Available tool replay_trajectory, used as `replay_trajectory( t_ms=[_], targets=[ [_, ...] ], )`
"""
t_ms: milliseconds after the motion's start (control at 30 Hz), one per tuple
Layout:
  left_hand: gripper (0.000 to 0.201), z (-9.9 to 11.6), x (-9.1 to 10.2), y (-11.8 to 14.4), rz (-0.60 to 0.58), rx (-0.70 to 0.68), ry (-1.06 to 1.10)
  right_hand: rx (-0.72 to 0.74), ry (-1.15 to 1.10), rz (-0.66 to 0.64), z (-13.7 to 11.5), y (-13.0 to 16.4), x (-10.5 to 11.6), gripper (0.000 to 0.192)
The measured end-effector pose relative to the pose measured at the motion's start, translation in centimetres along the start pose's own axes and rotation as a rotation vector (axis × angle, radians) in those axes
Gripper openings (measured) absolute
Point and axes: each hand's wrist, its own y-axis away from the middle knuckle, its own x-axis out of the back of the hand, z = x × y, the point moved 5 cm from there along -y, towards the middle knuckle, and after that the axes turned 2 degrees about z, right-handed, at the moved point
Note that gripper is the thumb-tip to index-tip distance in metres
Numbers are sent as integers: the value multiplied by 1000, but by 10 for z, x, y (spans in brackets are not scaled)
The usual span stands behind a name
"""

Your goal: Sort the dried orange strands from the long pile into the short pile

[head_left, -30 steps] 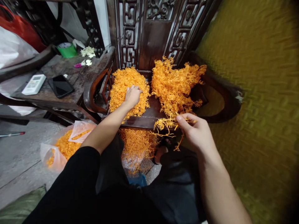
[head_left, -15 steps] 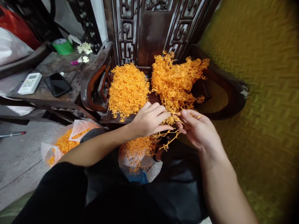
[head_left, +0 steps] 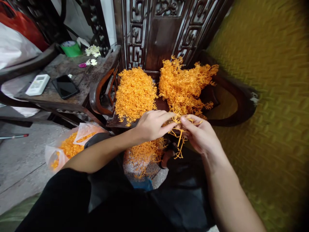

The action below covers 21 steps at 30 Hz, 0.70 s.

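Observation:
My left hand (head_left: 155, 125) and my right hand (head_left: 202, 133) meet just past my lap, in front of a chair seat. Between their fingertips is a thin, branching orange flower sprig (head_left: 180, 138), its stalks dangling below the fingers. My right thumb and fingers pinch it; the left thumb and index finger close on it from the other side. On the seat beyond, a dense heap of small orange blossoms (head_left: 135, 95) lies on the left. To its right is a looser heap of orange sprigs (head_left: 185, 85), close behind my right hand.
Between my knees is a clear bag of orange stalks (head_left: 143, 156). A pinkish plastic bag (head_left: 56, 158) with orange bits stands on the floor at left. The side table (head_left: 79, 77) bears a phone (head_left: 65, 87), a white remote (head_left: 38, 85), green tape (head_left: 71, 50) and flowers.
Both hands have drawn slightly closer together, and the right hand has shifted a little left. The sprig's stalks now hang more steeply downward. The whole view has shifted slightly.

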Motion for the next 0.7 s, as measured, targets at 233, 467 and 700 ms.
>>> replay_trajectory(
  t_ms=[233,467,700],
  targets=[
    [23,1,4,4,-79,61,120,47,151,-70,3,-3,-9,41],
    [14,0,5,2,-67,282,260,172,191,71,3,4,-18,30],
    [16,21,16,-2,-250,274,592,307,-65,485,-20,-12,26,34]
  ],
)
